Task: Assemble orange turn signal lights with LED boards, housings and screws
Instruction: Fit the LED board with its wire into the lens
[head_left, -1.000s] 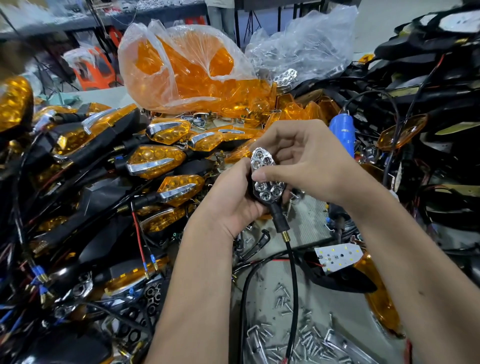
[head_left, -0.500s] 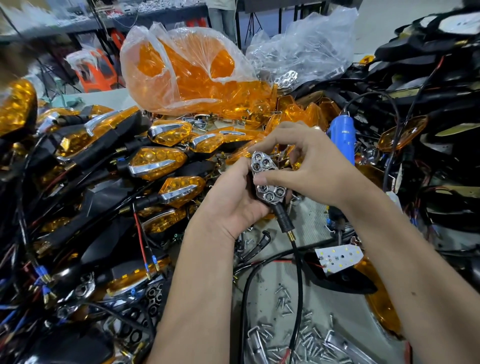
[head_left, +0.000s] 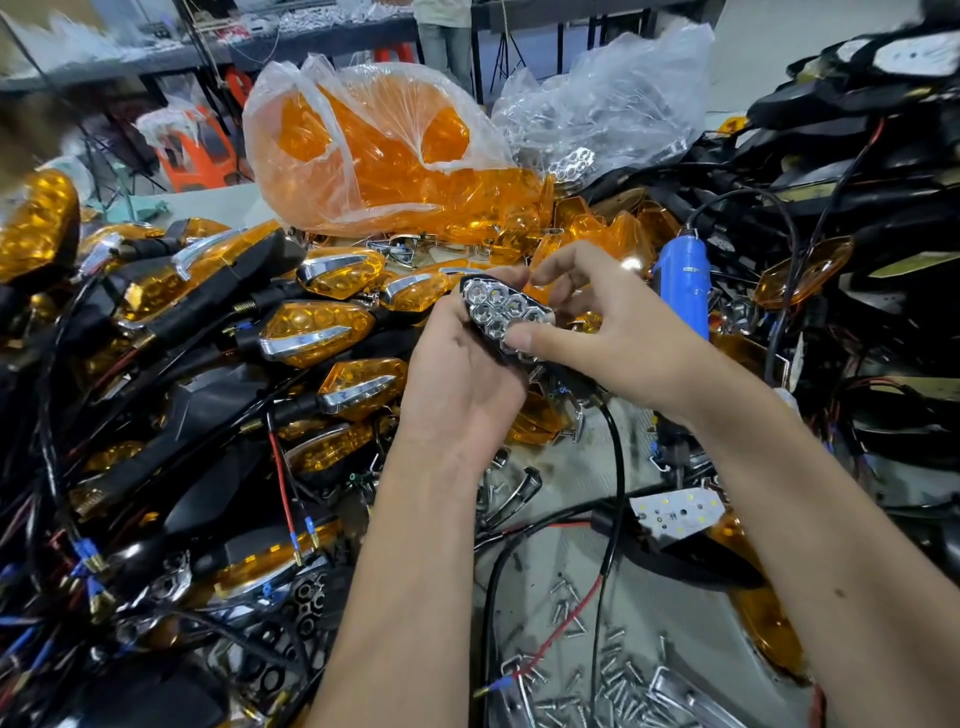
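My left hand (head_left: 462, 379) cups a black turn signal housing from below; a chrome honeycomb reflector (head_left: 503, 313) sits in its open face. The housing's black cable (head_left: 615, 467) hangs down toward the table. My right hand (head_left: 613, 332) is on the right side of the housing, thumb pressing the reflector's lower edge, the other fingers spread apart above it. A loose white LED board (head_left: 675, 512) lies on the table at the lower right. Loose screws (head_left: 597, 670) are scattered at the bottom.
Finished orange lights (head_left: 317, 327) with black stems are piled on the left. A plastic bag of orange lenses (head_left: 374, 156) stands behind. A blue electric screwdriver (head_left: 684, 286) rises right of my hands. Black housings and wires (head_left: 857, 182) are heaped on the right.
The housing has tilted from upright to lying slanted, reflector turned up and left. My right hand's fingers lifted off the top and spread; its thumb stays on the reflector.
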